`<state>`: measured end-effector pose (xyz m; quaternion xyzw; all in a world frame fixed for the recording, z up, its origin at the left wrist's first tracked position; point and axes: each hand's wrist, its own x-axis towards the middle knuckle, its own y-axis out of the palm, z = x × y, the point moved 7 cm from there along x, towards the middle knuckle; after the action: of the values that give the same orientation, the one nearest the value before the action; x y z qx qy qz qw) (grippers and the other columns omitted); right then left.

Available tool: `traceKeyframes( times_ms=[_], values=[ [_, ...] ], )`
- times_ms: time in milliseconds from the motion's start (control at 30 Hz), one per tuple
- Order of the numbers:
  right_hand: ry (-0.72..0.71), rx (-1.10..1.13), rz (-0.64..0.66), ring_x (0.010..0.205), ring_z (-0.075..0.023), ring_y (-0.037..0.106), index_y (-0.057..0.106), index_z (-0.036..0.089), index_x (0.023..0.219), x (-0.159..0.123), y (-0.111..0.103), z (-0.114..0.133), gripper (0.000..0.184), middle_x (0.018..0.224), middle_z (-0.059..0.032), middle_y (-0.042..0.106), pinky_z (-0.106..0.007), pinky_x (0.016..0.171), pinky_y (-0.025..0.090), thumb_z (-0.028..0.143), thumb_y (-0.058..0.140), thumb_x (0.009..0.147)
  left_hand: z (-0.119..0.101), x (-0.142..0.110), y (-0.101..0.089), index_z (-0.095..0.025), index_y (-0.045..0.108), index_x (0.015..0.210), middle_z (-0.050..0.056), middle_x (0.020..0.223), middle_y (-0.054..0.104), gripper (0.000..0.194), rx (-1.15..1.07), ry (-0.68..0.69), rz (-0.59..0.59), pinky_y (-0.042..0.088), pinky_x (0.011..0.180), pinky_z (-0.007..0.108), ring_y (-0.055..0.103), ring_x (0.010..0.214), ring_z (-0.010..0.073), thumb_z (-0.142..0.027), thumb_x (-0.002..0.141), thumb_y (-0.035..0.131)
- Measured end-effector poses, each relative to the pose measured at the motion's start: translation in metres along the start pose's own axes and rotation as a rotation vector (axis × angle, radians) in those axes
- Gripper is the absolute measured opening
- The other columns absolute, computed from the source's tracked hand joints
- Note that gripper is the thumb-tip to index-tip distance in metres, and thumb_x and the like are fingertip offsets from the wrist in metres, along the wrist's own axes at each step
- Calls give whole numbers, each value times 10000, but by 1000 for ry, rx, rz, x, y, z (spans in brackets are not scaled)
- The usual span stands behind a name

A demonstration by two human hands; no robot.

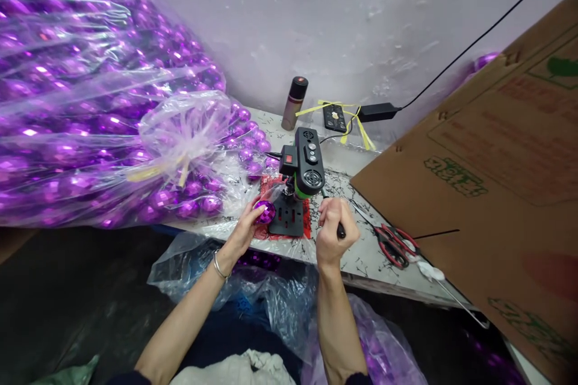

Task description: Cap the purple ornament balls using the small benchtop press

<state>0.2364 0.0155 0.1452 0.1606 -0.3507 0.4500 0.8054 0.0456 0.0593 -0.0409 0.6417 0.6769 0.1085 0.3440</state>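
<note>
Held in my left hand [245, 224] is a shiny purple faceted ball [265, 212], at the left edge of the base plate [286, 225] of a small black bench drill press [310, 159]. The press has round vents, a red switch on its side and a green ring low on its head. To its right, my right hand [335, 230] is closed around a lever with a black end [341, 230]. A red sheet [271, 183] lies under the base. The press head hides part of the space above the plate.
A large clear bag of purple balls [90, 102] fills the left. At the back stand a bottle [294, 105], a phone-like black item [334, 117] and a power adapter [379, 112]. Red-handled scissors [395, 245] and a big cardboard box [487, 180] are right. Black scraps litter the table [361, 258].
</note>
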Motion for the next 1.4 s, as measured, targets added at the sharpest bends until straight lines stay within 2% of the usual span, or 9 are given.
traceKeyframes(
  times_ms=[100,267,400,500,700,833,1000,1167,1400],
  values=[
    [18,-16,26,641,-118,543,458,234,629,4,1,3,466,629,34,505,-289,631,416,315,504,1086,-2,3,8,-248,771,1246,76,1368,773,540,51,18,13,585,1009,334,719,1254,284,-479,779,916],
    [9,-47,52,639,-119,536,451,237,629,8,1,6,471,632,32,518,-296,639,412,325,491,1090,8,12,6,-226,710,1204,92,1203,812,571,122,-18,-3,634,924,388,782,1010,256,-530,761,902],
    [-10,-45,51,642,-124,547,467,237,638,5,1,5,455,628,34,507,-303,640,415,301,494,1087,6,20,6,-254,606,1360,117,1385,731,612,323,152,-2,618,1004,438,750,1170,269,-528,849,803],
    [-29,-55,53,646,-128,560,488,236,649,2,0,5,438,637,31,522,-306,637,421,281,494,1084,1,20,13,-246,604,1409,127,1461,686,597,499,292,9,556,1122,455,678,1331,293,-531,903,741],
    [-45,-30,64,653,-113,562,486,230,663,1,-1,6,416,660,34,541,-295,645,424,232,499,1079,2,21,22,-210,567,1417,138,1360,726,638,538,396,5,529,1146,462,704,1269,291,-535,906,770],
    [-32,-67,65,648,-128,558,468,239,655,2,-1,5,434,646,28,520,-309,632,422,287,484,1086,7,18,25,-211,609,1364,163,1440,665,599,714,526,-33,483,1184,496,645,1350,324,-516,889,807],
    [-13,-74,67,644,-127,551,454,242,649,4,1,7,447,638,30,506,-305,622,417,312,471,1090,13,16,27,-233,643,1377,154,1407,700,611,902,571,-9,450,1193,567,617,1366,372,-484,860,851],
    [-3,-53,53,639,-122,548,463,237,638,6,0,7,446,638,31,514,-299,621,419,285,495,1081,11,17,45,-234,666,1375,147,1406,719,601,992,653,170,445,1201,569,637,1354,373,-469,858,863],
    [-53,-42,49,655,-126,572,537,228,709,-9,-2,-1,354,685,21,575,-293,611,419,210,502,1061,19,25,41,-241,658,1405,152,1411,718,689,988,616,122,481,1167,568,653,1342,386,-497,814,903]
  ],
)
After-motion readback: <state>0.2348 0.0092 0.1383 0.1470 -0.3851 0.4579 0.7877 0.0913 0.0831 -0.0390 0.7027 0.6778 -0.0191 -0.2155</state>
